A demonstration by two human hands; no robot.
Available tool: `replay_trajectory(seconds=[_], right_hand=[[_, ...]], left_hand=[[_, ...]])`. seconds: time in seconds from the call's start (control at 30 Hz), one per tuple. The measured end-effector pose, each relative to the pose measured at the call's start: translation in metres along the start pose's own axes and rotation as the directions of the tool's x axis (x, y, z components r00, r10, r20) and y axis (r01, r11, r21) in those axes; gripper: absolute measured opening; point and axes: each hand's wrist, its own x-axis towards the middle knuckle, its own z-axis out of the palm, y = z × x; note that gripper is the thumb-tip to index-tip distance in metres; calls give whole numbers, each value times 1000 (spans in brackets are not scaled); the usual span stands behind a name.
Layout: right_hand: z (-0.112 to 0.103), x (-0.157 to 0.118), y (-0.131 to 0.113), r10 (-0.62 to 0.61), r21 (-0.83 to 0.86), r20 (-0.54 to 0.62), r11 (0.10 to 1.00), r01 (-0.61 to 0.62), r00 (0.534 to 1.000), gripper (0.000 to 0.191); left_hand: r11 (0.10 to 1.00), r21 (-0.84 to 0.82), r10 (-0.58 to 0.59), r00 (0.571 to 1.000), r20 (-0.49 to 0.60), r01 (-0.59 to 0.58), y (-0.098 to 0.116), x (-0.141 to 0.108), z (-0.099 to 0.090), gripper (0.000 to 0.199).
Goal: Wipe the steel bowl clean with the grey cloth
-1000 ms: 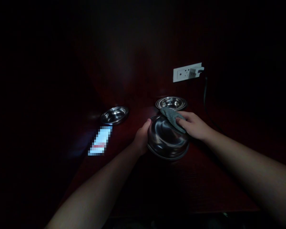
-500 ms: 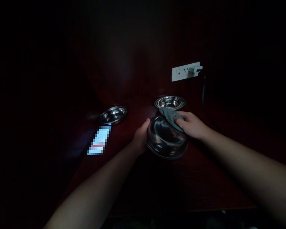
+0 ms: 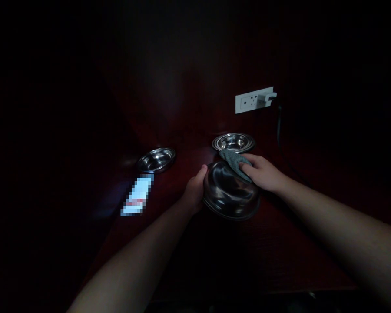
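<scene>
A shiny metal bowl (image 3: 233, 195) is tilted with its rounded outside towards me, above the dark red table (image 3: 273, 256). My left hand (image 3: 196, 189) grips its left edge, thumb on the rim and the other fingers hidden behind. In my right hand (image 3: 259, 171) is a grey-green cloth (image 3: 236, 163), pressed against the upper right of the bowl's outside. Just behind the cloth lie nested metal bowls or dishes (image 3: 233, 142), open side up. Another metal bowl (image 3: 156, 160) rests further left.
A lit, pixelated screen (image 3: 137, 195) lies in front of the left bowl. On the back wall is a white socket plate (image 3: 254, 100) with a plug in it, and a dark cable (image 3: 279, 130) runs down to the right. The surroundings are very dark.
The whole view has shifted slightly, so everything appears a little lower. Both hands keep their hold, and the held bowl sits slightly further right and lower in view.
</scene>
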Motion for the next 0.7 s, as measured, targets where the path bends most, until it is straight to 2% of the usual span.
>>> replay_trajectory(seconds=[0.13, 0.37, 0.7], right_hand=[[2, 1, 3, -25, 8, -29, 1000, 25, 999, 37], [1, 1, 3, -40, 19, 1, 999, 40, 999, 34], [2, 1, 4, -38, 37, 15, 999, 38, 999, 31]], left_hand=[[1000, -2, 10, 1000, -14, -10, 0, -1, 1, 40], [1000, 4, -4, 999, -42, 4, 0, 0, 1, 40], [1000, 0, -5, 1000, -22, 5, 1, -2, 2, 40]])
